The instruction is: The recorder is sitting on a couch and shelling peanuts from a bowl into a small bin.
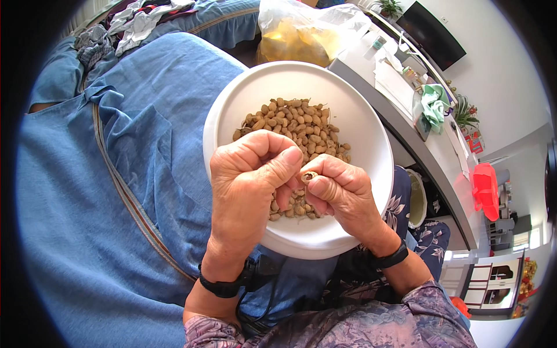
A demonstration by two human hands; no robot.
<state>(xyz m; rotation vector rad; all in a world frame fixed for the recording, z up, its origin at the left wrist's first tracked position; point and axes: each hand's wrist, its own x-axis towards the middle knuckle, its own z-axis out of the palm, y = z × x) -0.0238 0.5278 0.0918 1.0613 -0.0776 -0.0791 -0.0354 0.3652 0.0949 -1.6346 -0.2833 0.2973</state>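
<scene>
A broken peanut shell [309, 175], with a dark hollow at its open end, is pinched between the thumb and index finger of my right hand [343, 191]. Close beside it, my left hand [254, 174] has its fingers curled and its thumb pressed towards the index finger. Whether anything sits inside that left grip is hidden. Both hands are above a round white plastic basin [365, 117]. A heap of unshelled peanuts [300, 122] fills the middle of the basin, partly covered by my hands.
Blue cloth [143, 143] covers the sofa at left, with clothes [139, 21] piled at its far end. Beyond the basin stands a clear plastic bag [300, 35] with yellow contents. A long table [404, 91] holding papers runs along the right, near a bin [417, 198].
</scene>
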